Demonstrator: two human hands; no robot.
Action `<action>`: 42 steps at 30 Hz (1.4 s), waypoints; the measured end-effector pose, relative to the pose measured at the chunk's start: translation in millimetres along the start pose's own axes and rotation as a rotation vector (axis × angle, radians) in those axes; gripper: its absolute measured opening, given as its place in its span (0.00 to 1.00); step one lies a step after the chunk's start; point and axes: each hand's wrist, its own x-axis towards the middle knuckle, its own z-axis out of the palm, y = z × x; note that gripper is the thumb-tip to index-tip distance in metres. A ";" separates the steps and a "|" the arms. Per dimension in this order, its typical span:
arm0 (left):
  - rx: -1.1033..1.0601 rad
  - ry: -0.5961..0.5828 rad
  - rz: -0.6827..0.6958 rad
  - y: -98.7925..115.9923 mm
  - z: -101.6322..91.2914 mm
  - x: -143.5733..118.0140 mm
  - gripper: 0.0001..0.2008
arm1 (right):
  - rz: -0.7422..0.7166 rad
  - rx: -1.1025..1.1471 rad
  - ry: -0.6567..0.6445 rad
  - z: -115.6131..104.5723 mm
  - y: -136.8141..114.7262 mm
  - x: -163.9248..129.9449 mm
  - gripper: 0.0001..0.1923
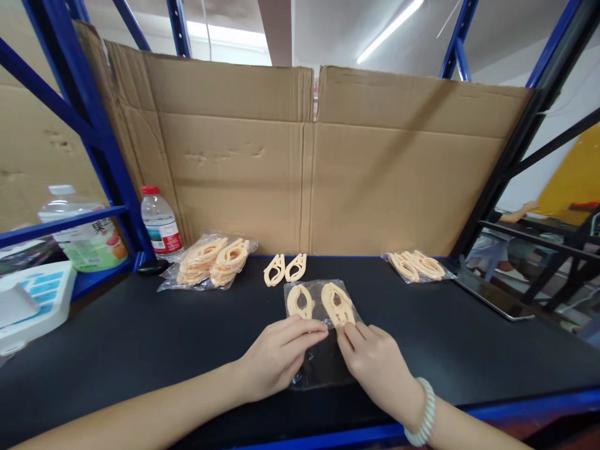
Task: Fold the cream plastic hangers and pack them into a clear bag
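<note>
A clear plastic bag [323,369] lies on the black table in front of me. Inside its far part are two cream, teardrop-shaped plastic pieces [300,302] that look like folded hangers, side by side. My left hand [280,351] is closed, its thumb and fingers pinching the bag film below the left piece. My right hand [375,361], with a beaded bracelet at the wrist, pinches the bag at the lower end of the right piece [336,302]. The fingers hide part of the film and the pieces' lower ends.
Behind the bag lie two loose cream pieces [284,269]. A bagged pile [210,261] sits back left, near a red-capped water bottle [160,224]. Another filled bag [417,266] lies back right, by a flat dark device [492,294]. Cardboard [403,169] walls the table's rear.
</note>
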 end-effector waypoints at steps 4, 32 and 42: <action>0.019 -0.017 0.009 1.2 -2.9 2.3 0.24 | 0.044 0.027 -0.047 0.2 -0.1 1.4 0.10; 0.004 -0.063 0.062 -4.6 -3.6 2.0 0.11 | -0.229 0.391 -0.550 153.8 101.2 143.0 0.17; -0.009 -0.010 0.013 -2.3 -4.5 3.4 0.11 | -0.105 0.388 -0.380 89.7 137.7 92.0 0.21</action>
